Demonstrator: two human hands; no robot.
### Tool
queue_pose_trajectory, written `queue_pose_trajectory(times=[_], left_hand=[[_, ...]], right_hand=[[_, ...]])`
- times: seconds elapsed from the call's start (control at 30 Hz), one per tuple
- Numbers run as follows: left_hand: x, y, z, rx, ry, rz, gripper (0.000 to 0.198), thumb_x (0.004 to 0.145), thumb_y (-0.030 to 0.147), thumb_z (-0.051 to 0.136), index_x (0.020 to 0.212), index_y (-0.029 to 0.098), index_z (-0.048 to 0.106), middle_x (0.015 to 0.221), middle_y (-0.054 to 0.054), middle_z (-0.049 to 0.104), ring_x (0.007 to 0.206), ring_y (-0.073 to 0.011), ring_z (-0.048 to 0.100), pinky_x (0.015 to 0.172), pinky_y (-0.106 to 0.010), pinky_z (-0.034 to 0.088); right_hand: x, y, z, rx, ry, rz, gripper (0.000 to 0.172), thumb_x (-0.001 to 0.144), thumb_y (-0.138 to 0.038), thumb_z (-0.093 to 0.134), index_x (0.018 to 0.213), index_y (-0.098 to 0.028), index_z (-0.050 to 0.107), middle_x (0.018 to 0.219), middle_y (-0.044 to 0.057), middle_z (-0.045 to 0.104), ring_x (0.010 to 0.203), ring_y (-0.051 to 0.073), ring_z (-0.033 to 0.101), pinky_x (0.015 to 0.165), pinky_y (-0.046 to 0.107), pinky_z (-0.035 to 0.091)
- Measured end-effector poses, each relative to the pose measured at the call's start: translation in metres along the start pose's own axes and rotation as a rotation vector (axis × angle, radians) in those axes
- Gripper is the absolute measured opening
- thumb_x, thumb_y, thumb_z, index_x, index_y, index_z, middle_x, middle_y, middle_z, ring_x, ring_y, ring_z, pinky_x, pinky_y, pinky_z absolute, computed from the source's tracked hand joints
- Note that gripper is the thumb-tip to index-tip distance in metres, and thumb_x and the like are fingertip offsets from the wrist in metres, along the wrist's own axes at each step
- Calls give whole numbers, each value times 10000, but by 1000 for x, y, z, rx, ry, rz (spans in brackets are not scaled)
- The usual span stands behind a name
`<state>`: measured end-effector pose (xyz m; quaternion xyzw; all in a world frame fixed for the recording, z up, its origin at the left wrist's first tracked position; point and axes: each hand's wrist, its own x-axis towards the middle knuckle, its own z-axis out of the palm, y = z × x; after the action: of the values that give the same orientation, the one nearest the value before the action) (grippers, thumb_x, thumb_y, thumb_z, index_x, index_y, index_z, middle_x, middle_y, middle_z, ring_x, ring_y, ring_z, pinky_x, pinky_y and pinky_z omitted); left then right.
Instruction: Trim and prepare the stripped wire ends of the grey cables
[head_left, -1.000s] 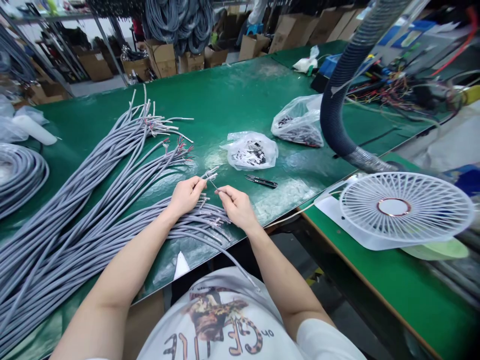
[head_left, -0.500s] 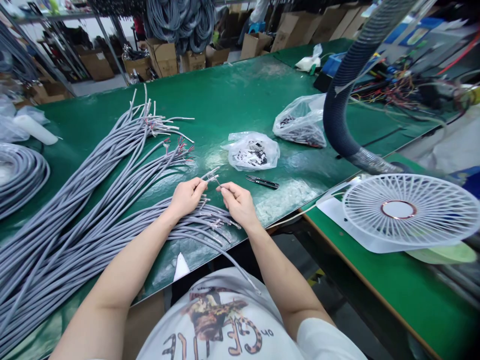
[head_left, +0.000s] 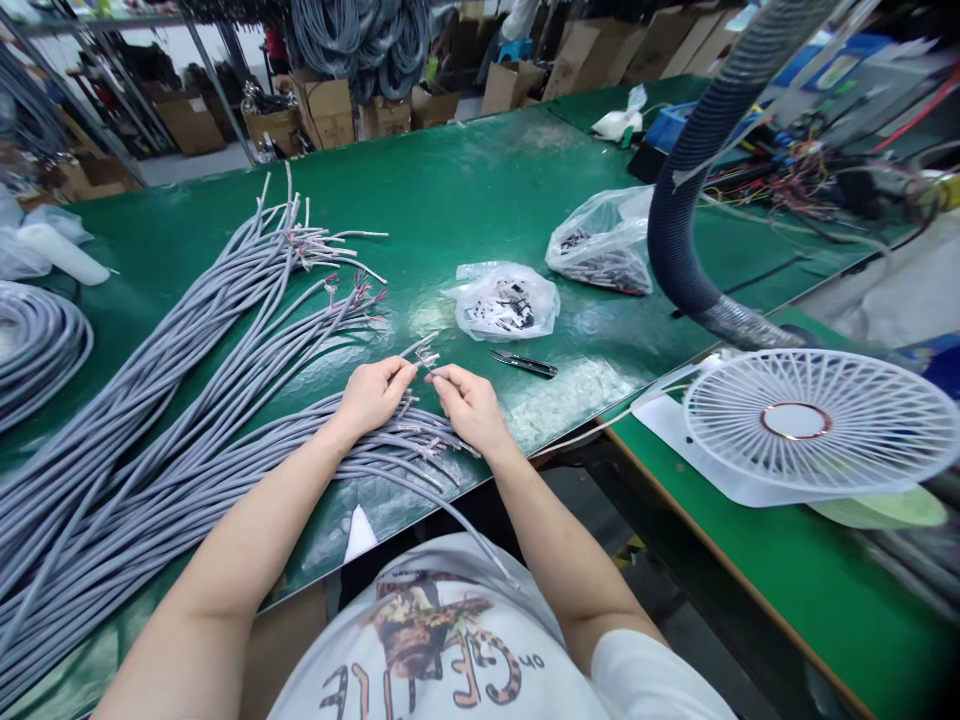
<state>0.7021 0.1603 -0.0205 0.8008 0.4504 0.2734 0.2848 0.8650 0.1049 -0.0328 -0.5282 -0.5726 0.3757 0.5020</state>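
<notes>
My left hand [head_left: 373, 392] is closed around the end of a grey cable [head_left: 417, 350], whose stripped wires stick out past my fingers. My right hand [head_left: 469, 404] pinches one thin wire at that same cable end, the two hands almost touching. Under both hands lies a bundle of grey cables [head_left: 225, 440] fanned across the green table [head_left: 465, 200]. A second, longer bundle [head_left: 247, 290] runs up to the left with red and white wire ends.
Black snips [head_left: 525, 364] lie just right of my hands. Two clear bags of small parts [head_left: 504, 300] [head_left: 604, 245] sit beyond. A dark corrugated hose [head_left: 686, 180] hangs at the right above a white fan [head_left: 814, 420]. Coiled cable [head_left: 37, 350] lies far left.
My right hand has moved a little up and left toward the cable end; my left hand has stayed in place on the cable.
</notes>
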Motion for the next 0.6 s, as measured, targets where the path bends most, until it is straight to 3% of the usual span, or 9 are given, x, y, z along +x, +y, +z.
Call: queue_pose_trajectory(times=[0.27, 0.37, 0.47, 0.6], left_hand=[[-1, 4, 1, 33, 3, 21, 321, 900, 351, 414, 852, 172, 676, 737, -20, 687, 674, -142, 598, 656, -230, 397], [0, 2, 3, 128, -12, -42, 320, 893, 371, 434, 868, 185, 694, 726, -31, 698, 660, -161, 607, 630, -246, 385], [1, -1, 4, 141, -14, -72, 329, 891, 391, 440, 878, 194, 703, 717, -29, 705, 650, -167, 614, 615, -248, 386], [-1, -2, 3, 89, -11, -36, 312, 887, 364, 461, 1000, 208, 706, 844, -31, 742, 717, -164, 647, 672, -241, 421]], right_hand=[[-14, 2, 7, 278, 107, -33, 253, 876, -372, 521, 871, -152, 647, 465, -70, 363, 394, 62, 314, 409, 206, 274], [-26, -12, 1, 158, 47, -201, 246, 887, -366, 508, 895, -176, 664, 548, -22, 502, 409, 71, 372, 424, 223, 342], [-27, -33, -12, -25, -61, -401, 206, 888, -318, 518, 945, -203, 680, 753, 32, 641, 488, 86, 488, 512, 240, 439], [-13, -41, -31, -186, 31, -373, 211, 914, -243, 481, 991, -196, 672, 816, 35, 657, 621, 107, 580, 628, 246, 488]])
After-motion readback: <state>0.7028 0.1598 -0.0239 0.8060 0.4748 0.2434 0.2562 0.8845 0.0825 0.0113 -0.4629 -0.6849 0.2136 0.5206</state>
